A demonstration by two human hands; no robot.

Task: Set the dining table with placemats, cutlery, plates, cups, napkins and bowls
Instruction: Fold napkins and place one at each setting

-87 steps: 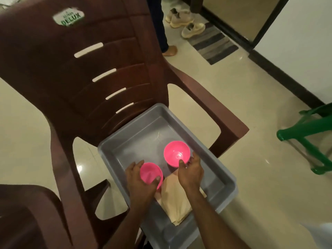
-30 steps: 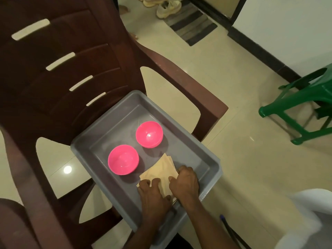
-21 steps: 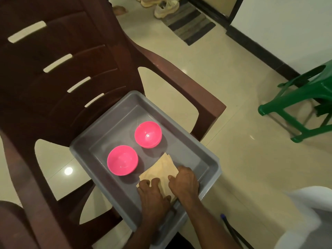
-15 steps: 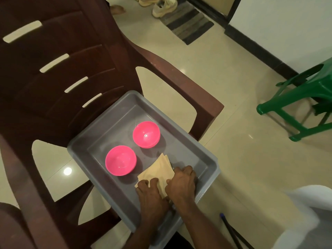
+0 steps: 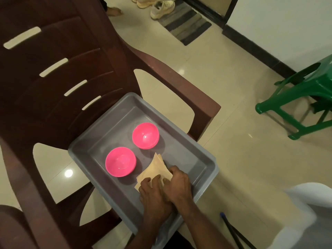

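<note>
A grey tray (image 5: 204, 159) sits on the seat of a brown plastic chair (image 5: 62, 72). Two pink bowls stand in it, one at the left (image 5: 120, 164) and one further back (image 5: 145, 135), both upright and empty. A stack of beige napkins (image 5: 156, 168) lies at the tray's near side. My left hand (image 5: 154, 196) rests on top of the stack with its fingertips pressing down. My right hand (image 5: 178, 185) lies close beside it, its fingers curled over the stack's right edge. The near part of the napkins is hidden under both hands.
A green plastic stool (image 5: 305, 97) stands on the tiled floor at the right. Shoes (image 5: 161, 9) and a striped mat (image 5: 186, 27) lie by the doorway at the back. The chair's armrest (image 5: 179, 87) runs just right of the tray. Something white (image 5: 303, 218) fills the bottom right corner.
Both hands let go of the pink bowls, which now stand in the tray, and moved onto the napkins. Over the last second they drew closer together, with the right fingers curling at the stack's edge.
</note>
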